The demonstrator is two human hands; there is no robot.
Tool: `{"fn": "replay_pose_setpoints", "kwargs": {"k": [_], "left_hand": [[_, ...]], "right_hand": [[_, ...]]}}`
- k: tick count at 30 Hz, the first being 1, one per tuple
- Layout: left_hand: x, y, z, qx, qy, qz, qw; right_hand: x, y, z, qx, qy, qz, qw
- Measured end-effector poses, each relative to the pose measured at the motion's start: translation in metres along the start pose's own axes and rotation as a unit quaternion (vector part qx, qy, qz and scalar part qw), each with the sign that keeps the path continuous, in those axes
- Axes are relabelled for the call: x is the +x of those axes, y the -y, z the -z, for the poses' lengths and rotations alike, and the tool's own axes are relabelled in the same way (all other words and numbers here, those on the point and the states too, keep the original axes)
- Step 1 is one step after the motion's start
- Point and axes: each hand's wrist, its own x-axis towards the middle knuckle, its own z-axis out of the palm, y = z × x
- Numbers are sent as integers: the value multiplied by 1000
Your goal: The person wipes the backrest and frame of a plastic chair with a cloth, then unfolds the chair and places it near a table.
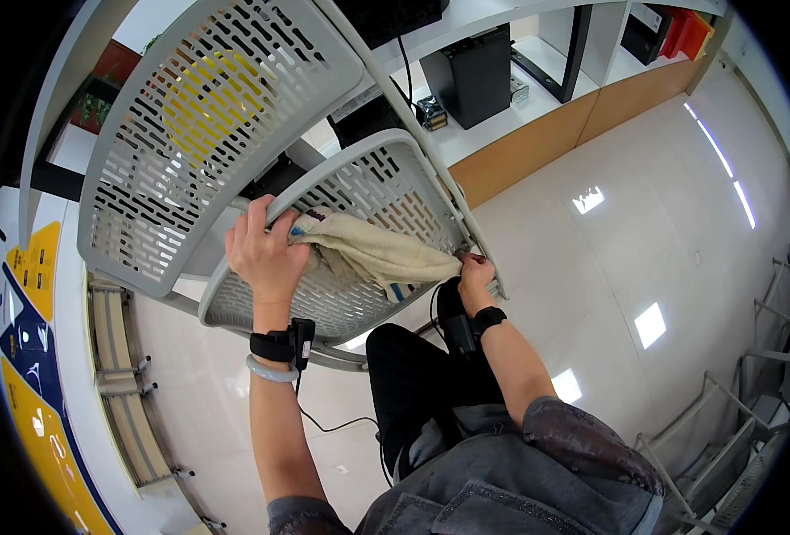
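Before me stands a grey folding chair with a perforated plastic backrest [191, 127] and a perforated seat [395, 180], which is tilted. My left hand [264, 251] grips the rim of the seat, its thumb close to one end of a cream towel [381, 251]. The towel lies bunched across the seat, with blue and dark marks near its edges. My right hand [476, 273] is closed around the towel's other end, against the chair's tubular metal frame [445, 177] near the seat joint. Its fingertips are partly hidden.
A white shelf unit with a wooden base [522, 144] runs behind the chair, holding a black computer case [472, 77] and red folders [679, 33]. More metal-framed chairs [729, 428] stand at right. A white table edge [77, 334] is at left. A cable [338, 424] hangs from my left wrist device.
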Motion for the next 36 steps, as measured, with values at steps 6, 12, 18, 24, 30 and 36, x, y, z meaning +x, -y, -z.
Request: {"fn": "replay_pose_setpoints", "kwargs": {"k": [6, 12, 18, 24, 30, 36], "left_hand": [[-1, 0, 0, 1, -7, -7, 1000], [0, -2, 0, 9, 0, -3, 1000], [-2, -2, -1, 1, -11, -7, 1000], [-1, -1, 0, 8, 8, 6, 1000], [0, -1, 1, -5, 5, 2, 1000], [-8, 0, -2, 3, -1, 4, 1000]], "right_hand": [[-6, -6, -8, 41, 74, 99, 991], [-2, 4, -4, -88, 45, 100, 990], [-29, 28, -12, 69, 109, 159, 979], [-30, 35, -17, -13, 66, 218, 974], [-6, 7, -3, -110, 53, 107, 987], [-26, 17, -10, -53, 65, 242, 967]]}}
